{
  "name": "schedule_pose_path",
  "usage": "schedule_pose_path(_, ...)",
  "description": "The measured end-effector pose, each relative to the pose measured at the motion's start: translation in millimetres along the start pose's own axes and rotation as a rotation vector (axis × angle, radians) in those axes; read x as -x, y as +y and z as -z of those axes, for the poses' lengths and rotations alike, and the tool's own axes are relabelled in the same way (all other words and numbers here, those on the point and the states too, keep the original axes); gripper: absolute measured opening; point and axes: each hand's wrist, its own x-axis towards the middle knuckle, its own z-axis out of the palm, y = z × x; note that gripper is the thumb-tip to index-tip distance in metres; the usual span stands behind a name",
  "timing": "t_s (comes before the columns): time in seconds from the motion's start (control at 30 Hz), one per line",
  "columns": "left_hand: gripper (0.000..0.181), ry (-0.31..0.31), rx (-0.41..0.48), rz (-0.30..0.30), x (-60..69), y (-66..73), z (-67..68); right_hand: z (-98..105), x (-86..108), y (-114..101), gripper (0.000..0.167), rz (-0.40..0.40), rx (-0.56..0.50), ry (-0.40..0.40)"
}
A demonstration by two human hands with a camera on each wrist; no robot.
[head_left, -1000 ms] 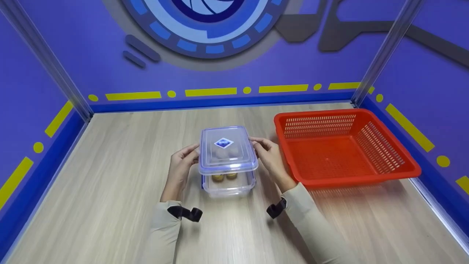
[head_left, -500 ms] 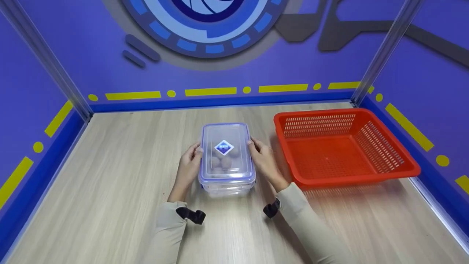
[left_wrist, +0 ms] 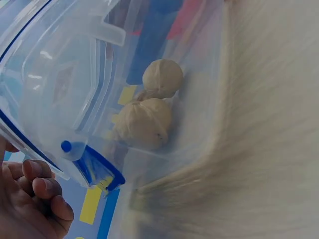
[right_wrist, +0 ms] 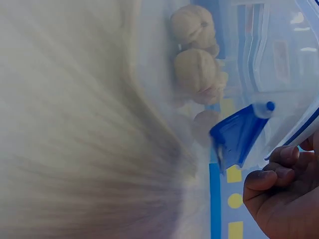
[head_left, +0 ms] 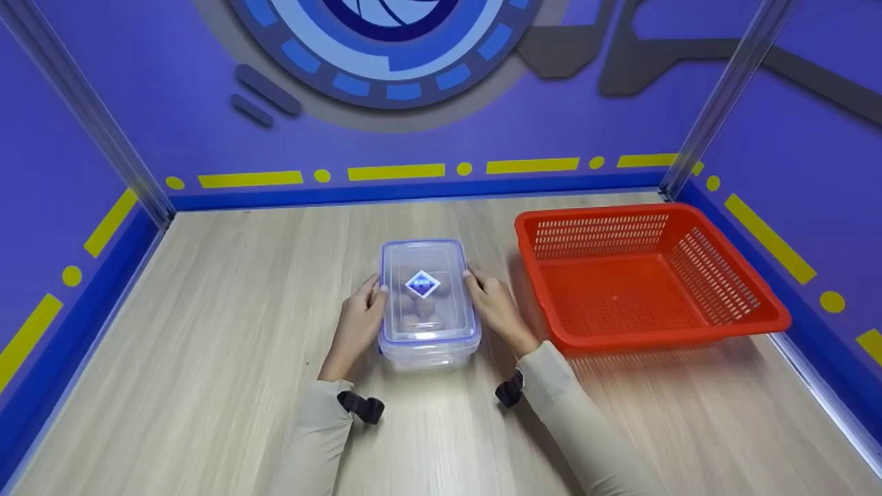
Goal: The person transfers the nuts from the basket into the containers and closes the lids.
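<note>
A clear lid [head_left: 444, 265] with a blue rim and diamond label lies over a clear food container [head_left: 428, 357] on the table. Whether it sits fully on the rim, I cannot tell. My left hand [head_left: 358, 324] holds the lid's left edge, thumb on top and fingers curled below. On the opposite edge, my right hand [head_left: 497, 303] grips it likewise. Several round tan walnuts [left_wrist: 144, 122] show through the container wall, also in the right wrist view. Blue side clips [left_wrist: 94, 167] stick outward, one near each hand; the right-hand clip [right_wrist: 241, 134] hangs unfastened.
To the right stands a red plastic basket [head_left: 620, 341] with slotted sides, close to my right forearm. Purple-blue panels [head_left: 413, 138] wall in the wooden table [head_left: 234, 331] at the back and both sides.
The lid was tilted with a gap at the container's near side, then came down level over it. It has since shifted slightly toward me, both hands moving with it.
</note>
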Motion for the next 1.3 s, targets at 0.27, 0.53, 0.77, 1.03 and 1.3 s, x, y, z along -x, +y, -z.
schedule_pose_path(0.27, 0.052, -0.022, -0.013, 0.016, 0.7, -5.1, -3.3, -4.1, 1.5, 7.4, 0.043, 0.026, 0.018, 0.006)
schedule_pose_path(0.53, 0.052, -0.034, -0.013, 0.013, 0.9, -8.3, -4.6, -5.8, 2.8, 8.4, 0.045, -0.001, -0.017, 0.006)
schedule_pose_path(0.77, 0.049, -0.047, -0.007, -0.002, 2.9, -10.3, -5.2, -7.8, 5.0, 9.5, 0.049, -0.022, -0.043, 0.009)
schedule_pose_path(1.03, 0.048, -0.064, -0.001, -0.008, 4.5, -10.5, -5.6, -9.1, 4.5, 11.3, 0.049, -0.038, -0.057, 0.01)
schedule_pose_path(1.3, 0.052, -0.055, 0.066, 0.063, 3.5, -11.2, -6.4, -10.8, 4.8, 13.5, 0.049, -0.051, -0.093, 0.014)
